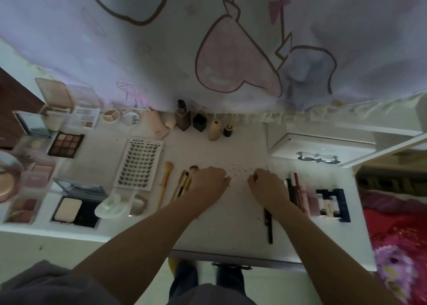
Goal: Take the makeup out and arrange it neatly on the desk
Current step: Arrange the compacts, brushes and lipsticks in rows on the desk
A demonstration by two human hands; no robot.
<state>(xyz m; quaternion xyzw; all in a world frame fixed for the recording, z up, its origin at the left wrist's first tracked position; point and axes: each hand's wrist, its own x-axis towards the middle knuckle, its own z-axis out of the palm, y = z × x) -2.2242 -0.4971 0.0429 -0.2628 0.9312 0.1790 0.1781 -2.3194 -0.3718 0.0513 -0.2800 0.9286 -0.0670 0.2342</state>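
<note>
Meanwhile, both hands are seen curled on the white desk (231, 223): the left hand (209, 181) beside the gold-handled brushes (182, 184), the right hand (265, 184) over a black pencil (268, 221); whether either grips anything cannot be told.

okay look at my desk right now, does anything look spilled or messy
Yes. Small dark specks are scattered over the white desk, between and beyond the left hand and right hand. They look like crumbs or spilled powder; too small to tell.
</note>
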